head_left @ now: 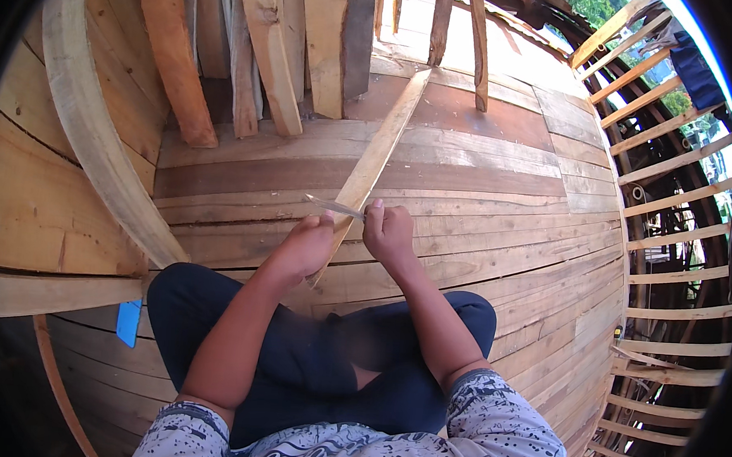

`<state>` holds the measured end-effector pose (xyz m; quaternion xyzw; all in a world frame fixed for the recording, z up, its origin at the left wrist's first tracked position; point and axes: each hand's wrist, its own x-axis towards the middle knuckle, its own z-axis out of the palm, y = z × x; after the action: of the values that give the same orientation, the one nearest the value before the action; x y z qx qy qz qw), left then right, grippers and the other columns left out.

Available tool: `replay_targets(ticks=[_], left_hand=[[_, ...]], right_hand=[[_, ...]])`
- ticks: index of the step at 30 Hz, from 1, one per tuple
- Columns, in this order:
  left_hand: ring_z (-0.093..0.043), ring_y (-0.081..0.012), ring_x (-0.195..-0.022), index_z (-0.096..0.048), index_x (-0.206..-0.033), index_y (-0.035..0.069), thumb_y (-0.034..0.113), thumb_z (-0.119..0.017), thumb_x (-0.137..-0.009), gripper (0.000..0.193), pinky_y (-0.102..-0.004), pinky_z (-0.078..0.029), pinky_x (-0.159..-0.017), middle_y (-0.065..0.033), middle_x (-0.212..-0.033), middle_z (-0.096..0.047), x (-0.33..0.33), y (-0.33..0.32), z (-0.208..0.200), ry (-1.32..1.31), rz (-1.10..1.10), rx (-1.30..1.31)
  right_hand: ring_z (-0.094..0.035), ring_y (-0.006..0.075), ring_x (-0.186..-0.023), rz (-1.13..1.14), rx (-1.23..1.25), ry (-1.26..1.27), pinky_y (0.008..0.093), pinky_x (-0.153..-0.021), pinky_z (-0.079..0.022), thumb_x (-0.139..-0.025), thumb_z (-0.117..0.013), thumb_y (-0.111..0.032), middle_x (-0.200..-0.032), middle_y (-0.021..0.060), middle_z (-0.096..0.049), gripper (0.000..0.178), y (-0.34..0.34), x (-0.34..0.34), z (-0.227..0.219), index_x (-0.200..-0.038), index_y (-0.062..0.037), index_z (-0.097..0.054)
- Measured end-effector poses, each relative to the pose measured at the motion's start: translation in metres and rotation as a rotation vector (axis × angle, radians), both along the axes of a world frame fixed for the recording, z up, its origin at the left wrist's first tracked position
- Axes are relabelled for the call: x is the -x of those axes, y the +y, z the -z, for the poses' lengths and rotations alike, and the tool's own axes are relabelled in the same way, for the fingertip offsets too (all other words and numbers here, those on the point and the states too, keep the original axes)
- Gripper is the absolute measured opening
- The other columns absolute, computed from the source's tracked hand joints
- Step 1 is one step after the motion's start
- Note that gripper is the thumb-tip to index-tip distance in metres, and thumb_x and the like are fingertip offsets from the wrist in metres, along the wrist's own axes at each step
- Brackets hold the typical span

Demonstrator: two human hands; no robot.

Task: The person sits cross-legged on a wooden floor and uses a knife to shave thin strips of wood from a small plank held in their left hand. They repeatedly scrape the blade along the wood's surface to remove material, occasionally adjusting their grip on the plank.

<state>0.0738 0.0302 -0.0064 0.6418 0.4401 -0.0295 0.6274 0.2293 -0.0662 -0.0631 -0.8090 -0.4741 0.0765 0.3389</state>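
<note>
A long, narrow wooden strip [385, 145] slants away from my lap, its far end reaching the upright timbers. My left hand [309, 244] is closed around its near end. In my right hand [389, 232] is a knife, gripped in a fist with the thumb up. The knife blade [341, 207] points left and lies across the strip, just beyond my left hand. My left thumb is at the blade or very close to it. The knife's handle is hidden inside my right fist.
I sit cross-legged on a plank floor [465, 234]. Curved timber ribs [98, 132] and boards stand at the left, with more upright timbers [264, 49] at the far side. A slatted wooden frame [678, 278] runs along the right. A blue object [128, 322] lies beside my left knee.
</note>
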Motion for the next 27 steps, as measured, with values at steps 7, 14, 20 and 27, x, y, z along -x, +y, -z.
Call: replay_targets(ticks=[7,14,20,27], left_hand=[[-0.060,-0.0404,-0.114,-0.056,-0.122,-0.014,0.039,-0.027,-0.107,0.062,-0.0427,-0.043,-0.099,-0.0321,-0.118,-0.063,0.001,-0.009,-0.025,0.070,0.069,-0.080],[-0.061,-0.0325,-0.096,-0.057,-0.117,-0.011,0.041,-0.028,-0.107,0.060,-0.0405,-0.047,-0.088,-0.0257,-0.103,-0.063,0.008,-0.005,-0.007,-0.003,0.009,-0.043],[-0.047,-0.0127,-0.051,-0.057,-0.105,0.000,0.045,-0.027,-0.107,0.054,-0.0314,-0.045,-0.054,-0.0054,-0.069,-0.052,0.004,-0.005,0.000,-0.055,-0.021,0.198],[-0.044,-0.0117,-0.047,-0.058,-0.098,0.000,0.045,-0.029,-0.106,0.054,-0.0301,-0.041,-0.046,-0.0023,-0.064,-0.049,0.009,-0.002,-0.002,-0.098,-0.077,0.239]], right_hand=[[-0.060,0.0463,-0.061,0.255,0.063,0.157,0.0551,-0.062,-0.046,-0.099,-0.041,-0.028,-0.063,0.0281,-0.059,0.052,0.009,-0.046,0.016,-0.063,0.0030,-0.062],[-0.061,0.0471,-0.063,0.251,0.071,0.034,0.0562,-0.064,-0.046,-0.098,-0.040,-0.029,-0.063,0.0280,-0.060,0.053,0.008,-0.049,0.030,-0.063,0.0021,-0.064],[-0.061,0.0479,-0.065,0.283,0.073,0.254,0.0578,-0.066,-0.046,-0.100,-0.038,-0.032,-0.065,0.0291,-0.060,0.056,0.004,-0.060,0.030,-0.065,0.0030,-0.064],[-0.057,0.0446,-0.054,0.100,0.023,0.041,0.0539,-0.057,-0.045,-0.098,-0.041,-0.027,-0.056,0.0243,-0.056,0.054,0.008,-0.017,-0.004,-0.056,0.0014,-0.060]])
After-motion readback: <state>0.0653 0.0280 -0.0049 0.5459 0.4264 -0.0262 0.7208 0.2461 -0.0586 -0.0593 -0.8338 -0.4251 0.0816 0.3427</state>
